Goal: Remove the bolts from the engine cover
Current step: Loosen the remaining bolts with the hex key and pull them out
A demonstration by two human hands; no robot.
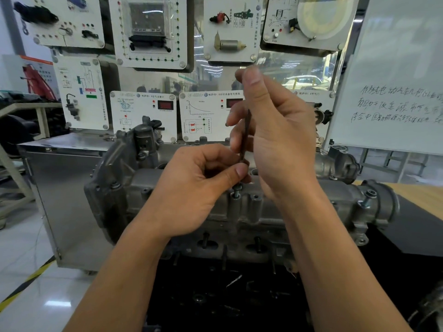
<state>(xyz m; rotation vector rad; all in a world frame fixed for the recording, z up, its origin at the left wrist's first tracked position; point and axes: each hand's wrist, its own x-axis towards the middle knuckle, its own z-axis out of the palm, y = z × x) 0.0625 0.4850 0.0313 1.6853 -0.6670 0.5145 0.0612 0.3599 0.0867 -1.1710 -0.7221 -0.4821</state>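
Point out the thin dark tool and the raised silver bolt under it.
Thin dark tool [246,130]: head view, middle of its shaft.
Raised silver bolt [236,192]: head view, exposed shank above the cover hole.

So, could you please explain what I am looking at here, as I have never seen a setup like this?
There is no robot here. A person works with bare hands, and the single picture comes from a camera worn on the head, looking forward and down. The grey metal block is the engine cover, which sits on a dark bench top. The right hand holds a thin dark tool upright. The left hand pinches the tool's lower end, just above a bolt that stands partly out of the cover. A second bolt sticks out near the cover's right end. Behind are white training panels and a whiteboard with handwriting.
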